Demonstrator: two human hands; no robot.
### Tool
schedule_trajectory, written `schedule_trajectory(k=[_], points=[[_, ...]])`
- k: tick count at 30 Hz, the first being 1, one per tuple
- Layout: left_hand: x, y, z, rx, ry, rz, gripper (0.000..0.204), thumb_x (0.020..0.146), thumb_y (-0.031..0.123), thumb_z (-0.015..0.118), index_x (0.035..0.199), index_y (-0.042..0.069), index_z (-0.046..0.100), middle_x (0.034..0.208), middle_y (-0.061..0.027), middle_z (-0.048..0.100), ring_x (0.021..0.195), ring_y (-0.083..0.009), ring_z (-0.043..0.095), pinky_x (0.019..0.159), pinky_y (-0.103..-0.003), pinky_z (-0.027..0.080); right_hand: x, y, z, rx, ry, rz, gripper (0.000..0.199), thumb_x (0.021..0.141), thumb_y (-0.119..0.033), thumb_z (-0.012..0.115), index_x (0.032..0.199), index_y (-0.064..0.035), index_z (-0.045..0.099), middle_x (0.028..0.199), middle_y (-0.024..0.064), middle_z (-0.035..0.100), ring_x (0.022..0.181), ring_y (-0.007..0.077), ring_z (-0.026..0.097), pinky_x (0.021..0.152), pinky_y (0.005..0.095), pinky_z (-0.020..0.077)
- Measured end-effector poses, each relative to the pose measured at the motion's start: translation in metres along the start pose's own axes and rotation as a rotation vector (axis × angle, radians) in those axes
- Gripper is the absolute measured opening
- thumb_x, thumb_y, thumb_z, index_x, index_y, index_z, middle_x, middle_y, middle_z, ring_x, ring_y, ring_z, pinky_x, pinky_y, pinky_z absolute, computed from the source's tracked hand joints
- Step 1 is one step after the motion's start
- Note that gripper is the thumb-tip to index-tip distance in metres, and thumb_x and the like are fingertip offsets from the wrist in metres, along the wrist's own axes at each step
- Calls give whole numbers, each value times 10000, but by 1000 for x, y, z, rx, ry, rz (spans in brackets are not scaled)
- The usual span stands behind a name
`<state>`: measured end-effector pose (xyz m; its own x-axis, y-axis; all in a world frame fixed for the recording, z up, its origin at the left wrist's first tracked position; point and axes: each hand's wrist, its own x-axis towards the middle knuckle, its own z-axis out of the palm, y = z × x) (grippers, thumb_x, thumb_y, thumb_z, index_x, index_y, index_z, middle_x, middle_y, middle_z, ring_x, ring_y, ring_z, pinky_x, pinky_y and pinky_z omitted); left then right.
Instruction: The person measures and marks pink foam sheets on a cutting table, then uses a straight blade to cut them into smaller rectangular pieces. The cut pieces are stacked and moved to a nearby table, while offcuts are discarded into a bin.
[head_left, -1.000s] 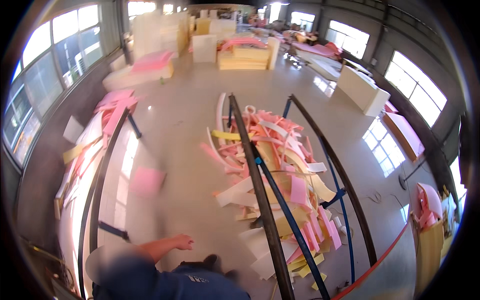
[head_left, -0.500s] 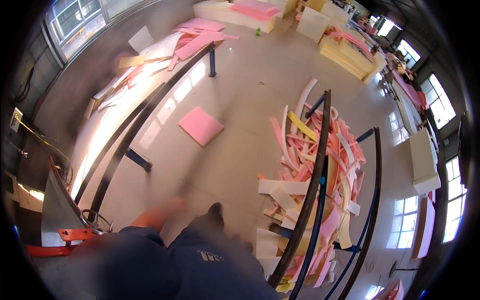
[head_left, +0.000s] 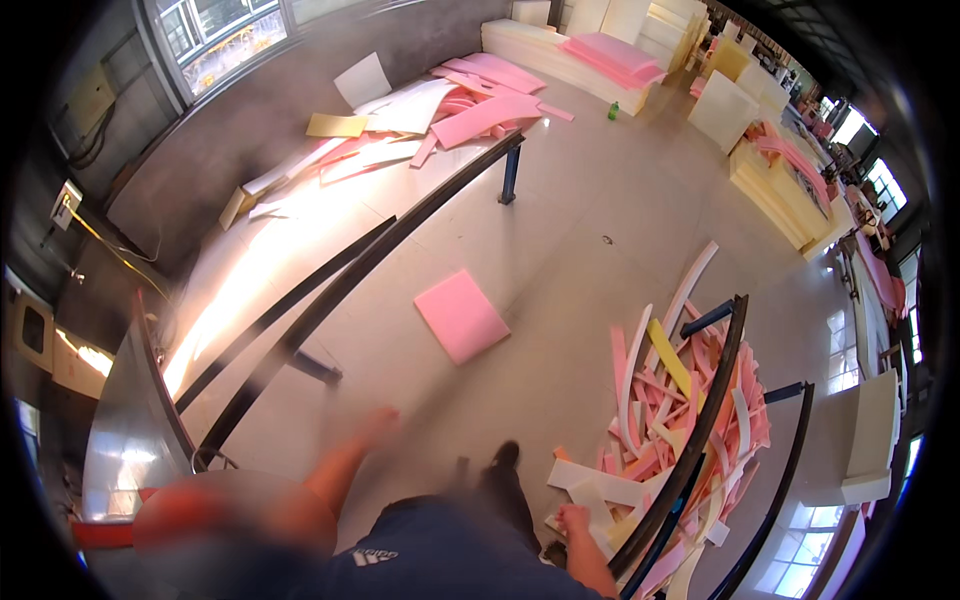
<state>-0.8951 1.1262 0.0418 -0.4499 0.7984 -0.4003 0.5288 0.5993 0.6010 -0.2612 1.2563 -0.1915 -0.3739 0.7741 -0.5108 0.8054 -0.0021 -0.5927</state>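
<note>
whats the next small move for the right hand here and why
Probably close the right hand on the white foam strip beside it: the hand sits at the edge of the scrap foam pile, while the blurred left hand hangs over bare floor, holding nothing.

A pink foam square point(head_left: 461, 315) lies flat on the concrete floor point(head_left: 590, 300). Pink and cream foam blocks point(head_left: 600, 50) stack far behind. A small green thing point(head_left: 613, 110), perhaps a bottle, stands nearby.

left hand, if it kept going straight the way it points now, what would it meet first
The left hand is blurred and points up and forward over bare floor. The pink foam square lies roughly ahead, slightly to the right, so it would likely come first, though depth is unclear.
</note>
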Motion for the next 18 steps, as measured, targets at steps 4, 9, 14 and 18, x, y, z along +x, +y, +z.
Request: schedule_trajectory(k=[4,9,14,18], points=[[-48,-65,16,2,-162,-418,445,846,375,667,1201,107,652,1152,-141,677,1085,-302,638,941,-433,497,161,-110,-45,-310,-133,302,296,719,-332,751,922,-118,747,914,129,724,916,309,690,830,420,542],[-115,-97,62,38,-382,-645,556,835,529,678,1173,88,675,1100,-148,696,1059,-271,658,926,-382,506,384,-247,-52,-349,-90,313,473,774,-310,737,1163,-48,677,1201,163,668,1118,345,630,968,421,493],[12,88,70,-411,-315,-1336,586,941,510,552,1225,3,620,1143,-202,664,1053,-336,631,940,-437,479,563,-316,52,-397,-259,292,514,713,-285,765,1126,-5,643,1165,200,659,1103,357,623,949,431,510],[49,68,106,-88,-478,-1271,763,917,601,535,1332,-39,512,1212,-278,609,1196,-407,544,1006,-476,419,700,-268,161,-357,-197,381,749,721,-328,802,1320,1,493,1374,195,519,1263,363,496,1048,429,437]])
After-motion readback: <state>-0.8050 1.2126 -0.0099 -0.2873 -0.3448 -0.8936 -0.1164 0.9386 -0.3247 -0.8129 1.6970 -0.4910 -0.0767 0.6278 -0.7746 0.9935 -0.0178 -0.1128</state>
